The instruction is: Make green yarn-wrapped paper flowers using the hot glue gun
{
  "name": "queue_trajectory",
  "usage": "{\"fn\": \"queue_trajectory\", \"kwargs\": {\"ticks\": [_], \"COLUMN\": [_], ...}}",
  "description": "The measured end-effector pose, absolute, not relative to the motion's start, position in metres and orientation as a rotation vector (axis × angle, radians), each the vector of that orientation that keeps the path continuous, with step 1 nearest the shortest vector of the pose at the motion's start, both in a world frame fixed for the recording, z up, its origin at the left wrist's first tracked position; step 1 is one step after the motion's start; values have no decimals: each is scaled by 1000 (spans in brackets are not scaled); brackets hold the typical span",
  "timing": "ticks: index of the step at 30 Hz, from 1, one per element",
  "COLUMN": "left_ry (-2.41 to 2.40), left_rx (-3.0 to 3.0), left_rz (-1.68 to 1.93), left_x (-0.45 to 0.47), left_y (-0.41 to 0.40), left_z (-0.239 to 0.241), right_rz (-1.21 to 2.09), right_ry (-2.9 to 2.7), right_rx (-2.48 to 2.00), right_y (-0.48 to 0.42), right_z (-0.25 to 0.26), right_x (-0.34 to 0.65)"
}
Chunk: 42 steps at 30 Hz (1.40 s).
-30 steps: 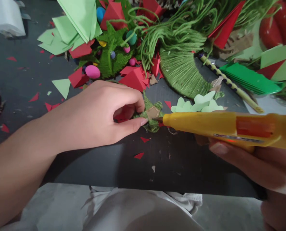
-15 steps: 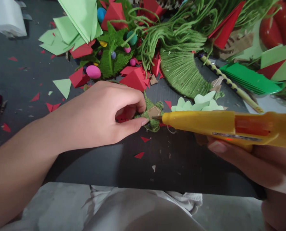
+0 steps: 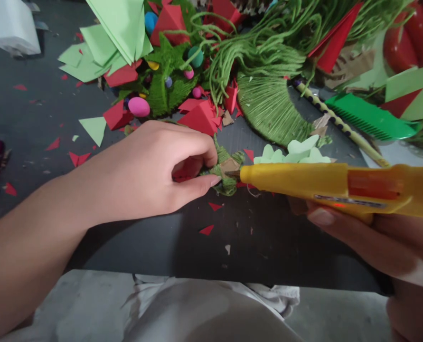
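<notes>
Between the thumb and fingers of my left hand [image 3: 161, 173] is a small star [image 3: 229, 165] wound with green yarn, its bare cardboard middle facing up. My right hand [image 3: 371, 242] grips a yellow hot glue gun [image 3: 296, 183], which lies sideways with its nozzle pointing left. The metal tip is at the lower edge of the star's cardboard centre; whether it touches, I cannot tell. Just behind the gun lie pale green paper shapes with rounded lobes [image 3: 300, 151]. Most of my right fingers are hidden below the gun.
Beyond my hands lie a yarn-wrapped ring [image 3: 271, 109], loose green yarn [image 3: 254, 52], red paper pieces [image 3: 199, 116], green paper sheets [image 3: 115, 28], a spotted pencil [image 3: 343, 124] and a green comb [image 3: 371, 116]. Red scraps dot the dark table [image 3: 211, 256]. A white block [image 3: 10, 26] stands far left.
Almost nothing differs. The star and my left hand have shifted very slightly to the right, while the glue gun stays in nearly the same place.
</notes>
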State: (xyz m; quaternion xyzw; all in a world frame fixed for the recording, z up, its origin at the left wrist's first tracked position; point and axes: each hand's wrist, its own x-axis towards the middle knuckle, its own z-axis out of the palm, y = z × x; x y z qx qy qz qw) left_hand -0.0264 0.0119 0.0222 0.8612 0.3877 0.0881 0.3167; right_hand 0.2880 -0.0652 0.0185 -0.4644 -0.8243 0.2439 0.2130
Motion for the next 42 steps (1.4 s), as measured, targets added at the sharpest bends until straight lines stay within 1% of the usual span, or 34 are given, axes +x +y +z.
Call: {"fn": "queue_trajectory", "kwargs": {"ticks": [14,28,42], "left_ry": [1018,1012,1001], "left_rx": [2250,2220,2219], "left_rz": [240,294,271], "left_x": [-27,-26,-26], "left_y": [11,10,11], "left_z": [21,19,19], "right_rz": [689,671,626], "right_ry": [-2363,-2356,-2375], "right_rx": [-1216,-1371,-1229], "right_y": [-63,-69,-65], "right_z": [18,17,17], "right_x": [294,295,290]}}
